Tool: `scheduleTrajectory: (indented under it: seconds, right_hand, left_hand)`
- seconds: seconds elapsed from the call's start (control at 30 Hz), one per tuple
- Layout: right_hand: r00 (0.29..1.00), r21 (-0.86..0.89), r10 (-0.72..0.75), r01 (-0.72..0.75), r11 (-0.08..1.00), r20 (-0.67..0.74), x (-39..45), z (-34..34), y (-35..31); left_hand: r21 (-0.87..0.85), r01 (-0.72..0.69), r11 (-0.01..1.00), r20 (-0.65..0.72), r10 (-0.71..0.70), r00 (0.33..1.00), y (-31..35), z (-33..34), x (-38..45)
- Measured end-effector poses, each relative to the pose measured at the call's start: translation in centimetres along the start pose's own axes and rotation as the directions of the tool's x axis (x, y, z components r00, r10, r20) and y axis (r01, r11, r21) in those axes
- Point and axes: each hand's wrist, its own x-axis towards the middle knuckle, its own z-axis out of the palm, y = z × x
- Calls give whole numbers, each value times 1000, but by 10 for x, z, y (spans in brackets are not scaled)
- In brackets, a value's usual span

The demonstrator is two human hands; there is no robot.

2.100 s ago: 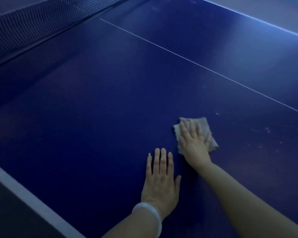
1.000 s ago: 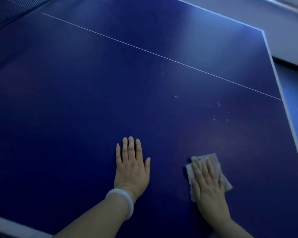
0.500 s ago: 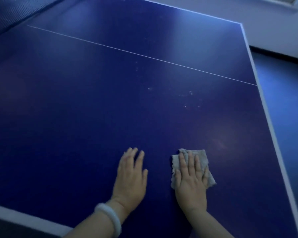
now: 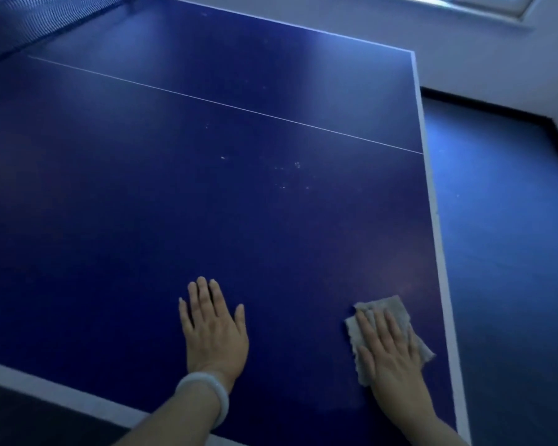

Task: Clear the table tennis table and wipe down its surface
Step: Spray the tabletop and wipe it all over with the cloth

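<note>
Since the earlier frame, the right hand (image 4: 388,346) has slid the grey cloth (image 4: 388,333) away from the left hand (image 4: 214,329), toward the white side edge of the table (image 4: 430,201). Both hands lie flat with straight fingers: the right presses the cloth onto the blue surface, apparently to wipe by friction; the left, wearing a pale bangle (image 4: 207,395), rests bare on the table, probably as a brace. Cloth lies wholly under the right palm, well apart from the left; pale specks (image 4: 295,165) farther toward the net (image 4: 29,24) appear unwiped
</note>
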Motion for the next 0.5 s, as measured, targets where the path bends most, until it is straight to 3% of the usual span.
scheduleTrajectory:
  seconds: [0.1,0.17,0.2,0.27,0.37,0.43,0.5]
  right_hand:
    - [968,43,252,-252,967,-6,34,-4,13]
    - [950,47,313,-312,949,3,58,-5,-4]
    - [973,38,229,-230,972,38,67,-5,-19]
    - [991,52,-95,90,995,91,73,-2,-50]
    - [867,27,-492,491,871,77,62,0,-56]
    - [849,-11,-523,525,851,76,64,-6,-25]
    - [931,-52,-363,364,930,32,73,-11,19]
  left_hand:
    - [30,6,1000,26,-7,1000,2,-1,0]
    - [38,7,999,31,-8,999,2,-1,-1]
    - [41,7,999,27,-9,1000,2,0,0]
    - [39,13,999,30,-14,999,2,0,0]
    - [42,15,999,10,-16,1000,3,1,1]
    - [31,15,999,2,-15,1000,4,0,2]
    - [40,16,999,3,-16,1000,3,0,2]
